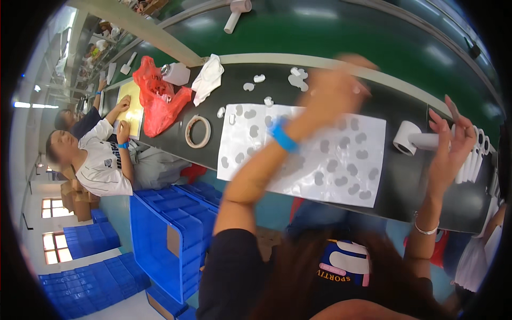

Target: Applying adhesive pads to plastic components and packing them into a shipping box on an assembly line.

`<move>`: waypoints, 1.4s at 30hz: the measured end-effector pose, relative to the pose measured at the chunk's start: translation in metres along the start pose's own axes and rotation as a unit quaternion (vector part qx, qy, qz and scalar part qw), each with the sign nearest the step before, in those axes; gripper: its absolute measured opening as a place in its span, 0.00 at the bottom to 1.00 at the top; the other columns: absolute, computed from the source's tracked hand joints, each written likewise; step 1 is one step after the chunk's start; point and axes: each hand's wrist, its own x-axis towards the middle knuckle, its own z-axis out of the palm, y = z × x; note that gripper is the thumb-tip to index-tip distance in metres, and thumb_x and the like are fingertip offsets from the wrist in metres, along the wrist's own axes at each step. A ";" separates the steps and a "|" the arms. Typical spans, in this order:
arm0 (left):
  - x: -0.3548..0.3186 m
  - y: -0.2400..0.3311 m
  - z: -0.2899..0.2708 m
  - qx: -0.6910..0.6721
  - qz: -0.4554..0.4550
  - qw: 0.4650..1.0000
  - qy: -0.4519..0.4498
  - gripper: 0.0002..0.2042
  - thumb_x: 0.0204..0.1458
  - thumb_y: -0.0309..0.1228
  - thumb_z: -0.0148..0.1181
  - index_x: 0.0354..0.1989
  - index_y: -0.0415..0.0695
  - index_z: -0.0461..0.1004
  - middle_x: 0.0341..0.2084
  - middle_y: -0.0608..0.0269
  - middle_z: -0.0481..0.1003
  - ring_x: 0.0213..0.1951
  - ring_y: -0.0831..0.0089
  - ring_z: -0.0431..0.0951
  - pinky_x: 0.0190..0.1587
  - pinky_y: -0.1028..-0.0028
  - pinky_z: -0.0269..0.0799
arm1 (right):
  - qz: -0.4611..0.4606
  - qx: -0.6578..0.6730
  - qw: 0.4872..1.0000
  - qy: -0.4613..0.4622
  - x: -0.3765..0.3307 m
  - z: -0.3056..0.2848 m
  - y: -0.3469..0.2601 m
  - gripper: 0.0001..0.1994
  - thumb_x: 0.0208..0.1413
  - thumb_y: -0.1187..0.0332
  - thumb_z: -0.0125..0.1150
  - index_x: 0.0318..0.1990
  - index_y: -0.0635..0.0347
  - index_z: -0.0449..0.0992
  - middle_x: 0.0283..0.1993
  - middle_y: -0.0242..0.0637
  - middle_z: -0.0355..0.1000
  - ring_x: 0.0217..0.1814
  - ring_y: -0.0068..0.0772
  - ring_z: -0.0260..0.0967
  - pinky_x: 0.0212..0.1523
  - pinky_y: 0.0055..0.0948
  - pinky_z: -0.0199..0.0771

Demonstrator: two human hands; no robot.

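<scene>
My left hand [338,88], with a blue band at its wrist, is smeared by motion above the far edge of a white sheet [298,184] of grey kidney-shaped stickers [332,166]. Its fingers do not show clearly. At the right, my right hand [452,146] is around the handle of a white hair-dryer-shaped plastic housing [408,137]. Its index finger is stretched away, and part of the grip is hidden. Several similar white housings [472,160] lie just beyond that hand. Small white cut pieces [298,79] lie past the sheet.
Left of the sheet are a tape roll [198,132], a red plastic bag [160,101], a white bottle [176,73] and a white cloth [208,80]. Beyond the table's raised edge, another housing [234,15] lies on a green belt [298,32]. Blue crates [165,234] stand left, near a seated co-worker [98,165].
</scene>
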 end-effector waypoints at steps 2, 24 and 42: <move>0.035 -0.070 -0.097 0.277 0.150 0.935 0.162 0.20 0.46 0.18 0.52 0.50 0.47 0.70 0.34 0.54 0.75 0.34 0.61 0.76 0.37 0.67 0.73 | -0.019 -0.023 0.999 -0.016 0.009 -0.013 0.012 0.15 0.61 0.75 0.46 0.53 0.64 0.55 0.59 0.57 0.62 0.45 0.36 0.73 0.40 0.22 0.72; 0.117 -0.251 -0.326 0.572 -0.085 0.766 -0.280 0.23 0.38 0.23 0.65 0.48 0.50 0.76 0.35 0.49 0.75 0.41 0.50 0.73 0.48 0.59 0.68 | -0.026 -0.100 0.994 0.039 -0.003 -0.030 0.037 0.15 0.62 0.78 0.36 0.56 0.67 0.55 0.55 0.64 0.63 0.30 0.26 0.63 0.42 0.25 0.66; 0.078 -0.098 -0.199 0.259 -0.026 0.963 0.067 0.22 0.60 0.42 0.47 0.59 0.46 0.63 0.44 0.53 0.75 0.42 0.65 0.76 0.44 0.72 0.70 | -0.006 0.092 0.995 -0.032 0.000 0.005 0.009 0.16 0.61 0.72 0.45 0.55 0.64 0.56 0.58 0.58 0.61 0.31 0.24 0.70 0.38 0.21 0.69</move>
